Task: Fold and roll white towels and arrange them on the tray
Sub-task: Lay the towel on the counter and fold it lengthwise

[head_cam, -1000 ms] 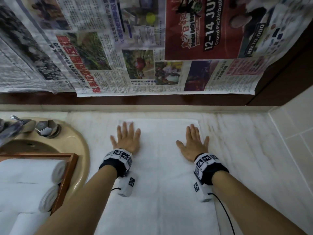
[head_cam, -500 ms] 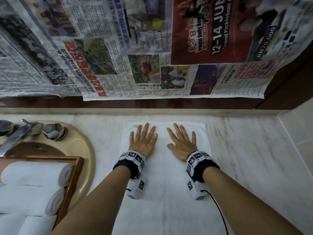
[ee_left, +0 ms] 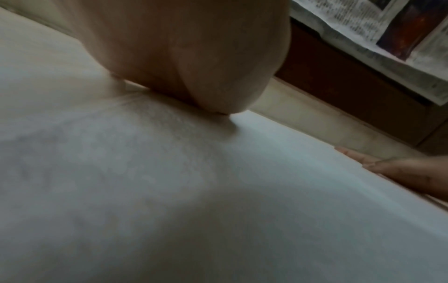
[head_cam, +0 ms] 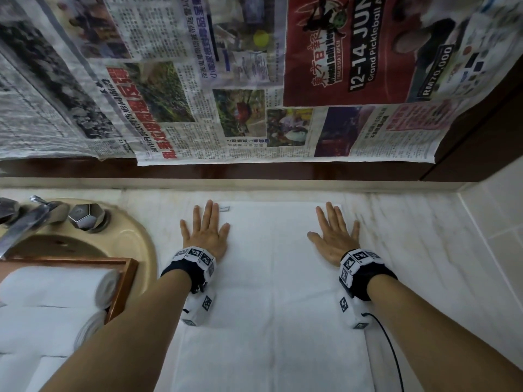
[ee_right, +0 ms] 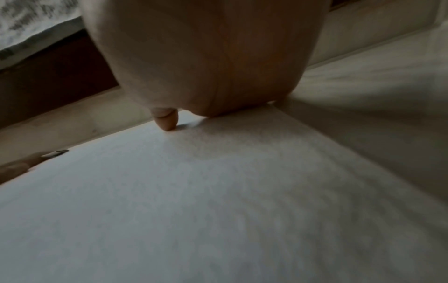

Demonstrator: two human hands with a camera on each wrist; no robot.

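Both my hands flat, fingers straight, palms pressing white towel (head_cam: 271, 292) spread on marble desk (head_cam: 424, 250) — nothing gripped. Far left: wooden tray (head_cam: 124, 284) over sink (head_cam: 133, 239), rolled towels (head_cam: 56, 284) inside. Left hand (head_cam: 206, 236) near towel's far left corner. Right hand (head_cam: 335, 239) near far right corner — well apart from left. Newspaper (head_cam: 198, 108) hangs behind.

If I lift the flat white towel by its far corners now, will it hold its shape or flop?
The flat white towel will likely flop: it lies limp, with soft fold creases, under the left hand and right hand. It probably slides easily on the smooth marble counter. The rolled white towels suggest it rolls readily.
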